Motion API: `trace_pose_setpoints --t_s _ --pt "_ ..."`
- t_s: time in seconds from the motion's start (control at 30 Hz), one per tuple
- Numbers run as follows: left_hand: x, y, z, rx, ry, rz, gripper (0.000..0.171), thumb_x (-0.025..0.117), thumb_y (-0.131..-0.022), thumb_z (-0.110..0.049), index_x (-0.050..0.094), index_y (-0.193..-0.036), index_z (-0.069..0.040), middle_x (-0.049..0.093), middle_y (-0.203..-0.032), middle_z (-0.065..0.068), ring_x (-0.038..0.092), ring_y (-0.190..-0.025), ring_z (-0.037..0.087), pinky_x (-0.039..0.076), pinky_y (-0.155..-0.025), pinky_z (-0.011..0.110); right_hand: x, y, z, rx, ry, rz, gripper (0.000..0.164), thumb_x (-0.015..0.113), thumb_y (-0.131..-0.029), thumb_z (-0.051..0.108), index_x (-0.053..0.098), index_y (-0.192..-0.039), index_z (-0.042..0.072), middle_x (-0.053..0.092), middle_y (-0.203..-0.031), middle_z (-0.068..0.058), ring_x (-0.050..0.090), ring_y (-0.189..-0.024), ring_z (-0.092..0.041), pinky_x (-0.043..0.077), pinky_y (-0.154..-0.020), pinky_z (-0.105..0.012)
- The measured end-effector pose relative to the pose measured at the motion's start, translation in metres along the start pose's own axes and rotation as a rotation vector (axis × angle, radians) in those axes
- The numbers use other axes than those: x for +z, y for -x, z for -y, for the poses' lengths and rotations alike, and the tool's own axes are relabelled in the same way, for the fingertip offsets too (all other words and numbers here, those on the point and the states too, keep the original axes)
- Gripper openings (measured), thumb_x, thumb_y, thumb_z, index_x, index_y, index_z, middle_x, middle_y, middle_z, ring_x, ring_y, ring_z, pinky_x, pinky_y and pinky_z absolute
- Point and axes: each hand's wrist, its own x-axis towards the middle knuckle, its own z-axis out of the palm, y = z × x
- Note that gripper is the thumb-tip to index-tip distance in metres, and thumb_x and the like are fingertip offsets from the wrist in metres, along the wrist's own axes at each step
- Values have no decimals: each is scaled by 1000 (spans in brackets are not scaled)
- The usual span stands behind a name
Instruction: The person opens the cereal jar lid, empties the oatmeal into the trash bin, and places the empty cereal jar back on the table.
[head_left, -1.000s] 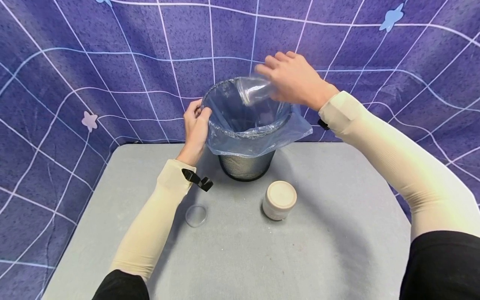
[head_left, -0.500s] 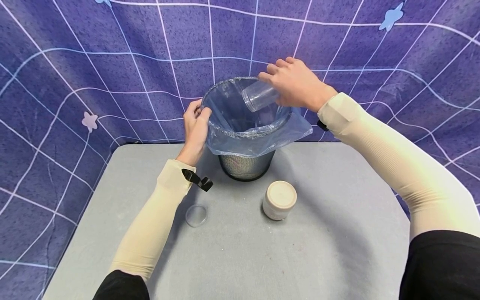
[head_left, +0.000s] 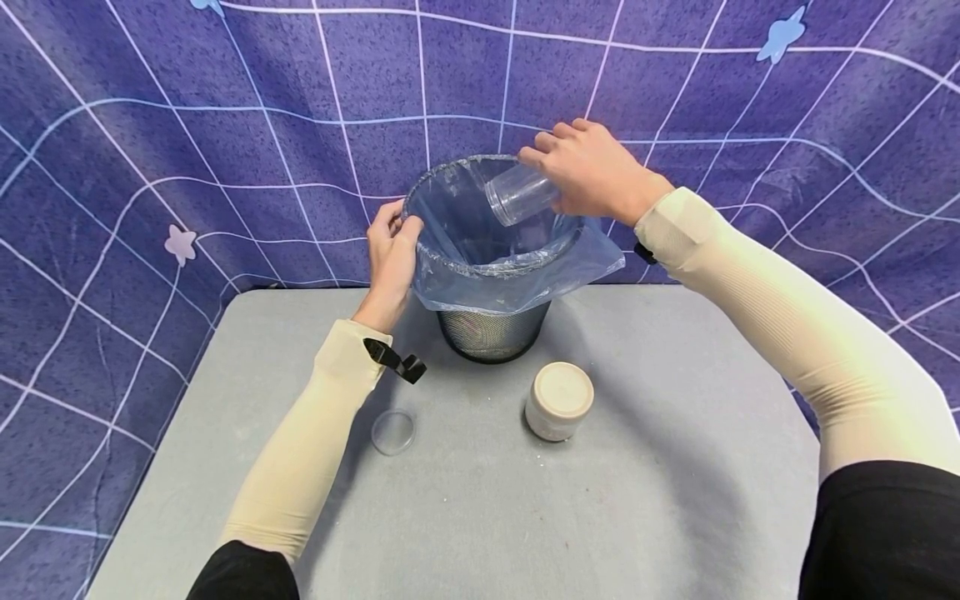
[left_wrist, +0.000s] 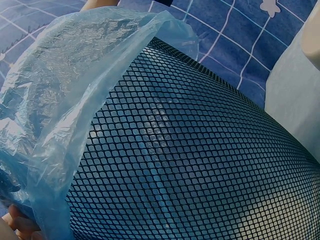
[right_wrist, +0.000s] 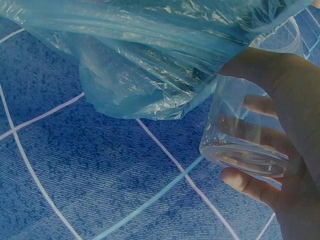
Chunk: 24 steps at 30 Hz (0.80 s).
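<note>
One transparent cup (head_left: pixel 519 196) tips on its side above the far right of a black mesh bin (head_left: pixel 491 333), its mouth turned left and downward over a blue bag (head_left: pixel 495 287) that lines the bin and drapes outside the rim. A person's right hand (head_left: pixel 592 171) grips the cup, thumb and fingers curled round its wall, with pale specks visible near its base. The left hand (head_left: pixel 393 254) holds the bin's left rim through the bag, thumb on top. Nearer on the gray desk (head_left: pixel 480 533) lie a round transparent lid (head_left: pixel 393 432), to the left, and a cream jar (head_left: pixel 561 400), standing upright to the right. A purple backdrop (head_left: pixel 285 67) with pale grid lines hangs behind.
</note>
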Motion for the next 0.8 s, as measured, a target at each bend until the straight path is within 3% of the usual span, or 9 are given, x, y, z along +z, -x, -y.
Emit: trace_pose_setpoints --t_s 0.4,0.8 --pt "-1 0 1 -2 12 6 39 57 -94 -4 66 -131 6 66 -103 4 59 -91 11 45 -86 25 -2 0 1 23 -22 26 67 90 -77 19 60 -134 0 68 -117 -25 66 -107 -48 54 -94 -60" --pt "-1 0 0 -1 1 2 40 57 -94 -4 66 -131 6 67 -110 14 59 -92 11 45 -87 25 -3 7 -1 109 -96 35 69 89 -80 28 57 -135 1 69 -122 -24 66 -108 -47 53 -98 -59"
